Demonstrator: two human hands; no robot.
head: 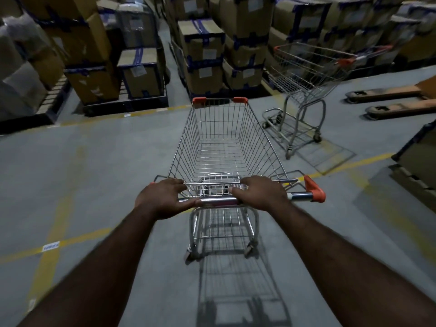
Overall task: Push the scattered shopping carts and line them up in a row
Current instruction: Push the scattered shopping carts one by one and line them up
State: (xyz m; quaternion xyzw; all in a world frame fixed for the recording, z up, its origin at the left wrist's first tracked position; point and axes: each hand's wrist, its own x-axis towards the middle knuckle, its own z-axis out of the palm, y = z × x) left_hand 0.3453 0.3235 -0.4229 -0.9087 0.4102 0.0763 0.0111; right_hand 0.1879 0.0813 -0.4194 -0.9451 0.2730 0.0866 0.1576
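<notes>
Left hand and right hand both grip the handle bar of the near cart; a second cart stands well beyond the right hand

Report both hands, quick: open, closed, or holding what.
Left hand: closed, gripping the cart handle.
Right hand: closed, gripping the same handle.

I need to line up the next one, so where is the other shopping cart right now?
In the head view the second cart stands ahead and right of the held cart, between stacked boxes and pallet-jack forks.
</notes>
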